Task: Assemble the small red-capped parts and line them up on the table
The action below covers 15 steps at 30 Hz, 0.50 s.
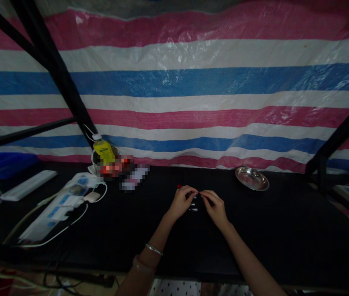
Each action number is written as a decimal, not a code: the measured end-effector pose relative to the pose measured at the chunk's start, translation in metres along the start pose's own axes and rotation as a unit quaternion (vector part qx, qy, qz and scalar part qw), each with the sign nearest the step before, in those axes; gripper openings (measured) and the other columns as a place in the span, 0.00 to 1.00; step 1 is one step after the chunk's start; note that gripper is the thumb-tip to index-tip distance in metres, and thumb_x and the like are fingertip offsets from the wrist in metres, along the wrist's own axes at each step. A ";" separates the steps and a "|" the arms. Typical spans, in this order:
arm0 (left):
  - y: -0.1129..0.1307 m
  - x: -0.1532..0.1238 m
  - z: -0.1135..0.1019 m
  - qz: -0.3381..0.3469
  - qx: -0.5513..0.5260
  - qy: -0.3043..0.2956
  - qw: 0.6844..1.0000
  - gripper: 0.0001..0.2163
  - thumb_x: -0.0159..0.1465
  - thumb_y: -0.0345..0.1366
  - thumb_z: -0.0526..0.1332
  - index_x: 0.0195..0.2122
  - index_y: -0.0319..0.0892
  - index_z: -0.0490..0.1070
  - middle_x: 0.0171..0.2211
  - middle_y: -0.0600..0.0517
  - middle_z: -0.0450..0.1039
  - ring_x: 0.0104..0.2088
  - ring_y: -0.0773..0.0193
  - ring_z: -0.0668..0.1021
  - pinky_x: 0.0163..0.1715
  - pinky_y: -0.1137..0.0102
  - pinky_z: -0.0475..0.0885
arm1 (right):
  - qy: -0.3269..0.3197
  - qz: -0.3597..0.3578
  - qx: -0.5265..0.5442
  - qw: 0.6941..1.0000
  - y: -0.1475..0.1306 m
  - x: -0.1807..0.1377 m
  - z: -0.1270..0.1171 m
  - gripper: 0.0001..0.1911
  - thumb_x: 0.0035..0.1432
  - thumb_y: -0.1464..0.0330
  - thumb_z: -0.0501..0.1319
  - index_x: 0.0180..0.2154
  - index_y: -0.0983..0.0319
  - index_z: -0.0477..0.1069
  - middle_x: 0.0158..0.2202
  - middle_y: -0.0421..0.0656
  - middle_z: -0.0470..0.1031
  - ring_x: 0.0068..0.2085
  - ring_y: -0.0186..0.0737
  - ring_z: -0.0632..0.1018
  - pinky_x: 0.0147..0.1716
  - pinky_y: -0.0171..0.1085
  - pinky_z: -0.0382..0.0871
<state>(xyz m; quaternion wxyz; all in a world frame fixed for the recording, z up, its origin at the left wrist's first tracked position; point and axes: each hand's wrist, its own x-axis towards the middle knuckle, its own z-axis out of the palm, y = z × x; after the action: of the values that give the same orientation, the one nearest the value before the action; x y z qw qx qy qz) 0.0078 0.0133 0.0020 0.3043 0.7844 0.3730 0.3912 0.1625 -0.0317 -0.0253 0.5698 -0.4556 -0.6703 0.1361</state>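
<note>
Both my hands meet over the middle of a black table [270,230]. My left hand [182,202] has its fingers curled in a pinch around a small part with a red end [179,186]. My right hand [214,205] pinches something thin at its fingertips, which touch the left hand's fingertips. What the right fingers grip is too small to name. Two or three tiny metal-tipped pieces [193,206] lie on the table just under the hands. A bracelet [154,249] sits on my left wrist.
A shiny metal dish [252,179] rests at the back right. At the left lie white power strips [57,205] with cables, a white remote-like bar [28,185] and a yellow bottle [103,151]. Black frame bars [54,65] rise at both sides; a striped tarp [193,82] hangs behind.
</note>
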 end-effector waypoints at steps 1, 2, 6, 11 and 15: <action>-0.001 0.000 0.000 0.001 0.000 -0.005 1.000 0.07 0.61 0.32 0.56 0.33 0.42 0.74 0.33 0.50 0.75 0.37 0.63 0.75 0.41 0.69 0.68 | 0.000 -0.001 0.002 1.000 0.000 0.000 0.000 0.11 0.59 0.67 0.54 0.38 0.59 0.75 0.37 0.47 0.75 0.40 0.41 0.76 0.41 0.41 0.72; -0.001 -0.001 0.001 0.000 -0.002 -0.008 1.000 0.07 0.61 0.32 0.56 0.33 0.42 0.74 0.33 0.50 0.75 0.37 0.63 0.75 0.41 0.68 0.68 | 0.000 -0.001 0.003 1.000 -0.001 0.000 0.001 0.11 0.59 0.67 0.54 0.38 0.59 0.75 0.37 0.47 0.76 0.40 0.41 0.76 0.41 0.41 0.72; -0.001 -0.002 0.003 -0.029 -0.047 -0.001 0.998 0.05 0.59 0.31 0.58 0.36 0.41 0.72 0.33 0.52 0.76 0.36 0.65 0.76 0.39 0.70 0.69 | -0.003 0.007 0.008 1.000 -0.001 -0.001 0.002 0.12 0.59 0.68 0.54 0.40 0.59 0.75 0.38 0.47 0.76 0.41 0.41 0.76 0.43 0.41 0.71; 0.002 -0.002 0.003 -0.053 -0.076 0.007 0.996 0.11 0.57 0.33 0.61 0.42 0.42 0.67 0.31 0.54 0.76 0.35 0.66 0.77 0.37 0.71 0.68 | -0.013 0.005 0.012 1.000 0.003 -0.002 0.004 0.12 0.58 0.67 0.56 0.41 0.58 0.75 0.38 0.46 0.77 0.40 0.41 0.77 0.41 0.41 0.72; 0.003 -0.002 0.000 -0.037 -0.060 -0.001 0.998 0.10 0.57 0.37 0.62 0.40 0.42 0.69 0.31 0.54 0.76 0.34 0.65 0.77 0.38 0.70 0.67 | -0.008 0.017 0.008 1.000 0.004 -0.003 0.005 0.10 0.58 0.66 0.57 0.38 0.59 0.76 0.36 0.46 0.77 0.38 0.41 0.77 0.40 0.41 0.73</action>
<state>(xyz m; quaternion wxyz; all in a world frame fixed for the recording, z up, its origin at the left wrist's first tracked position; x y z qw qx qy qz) 0.0085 0.0100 0.0035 0.3652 0.7506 0.3779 0.4005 0.1601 -0.0299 -0.0315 0.5657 -0.4610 -0.6660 0.1544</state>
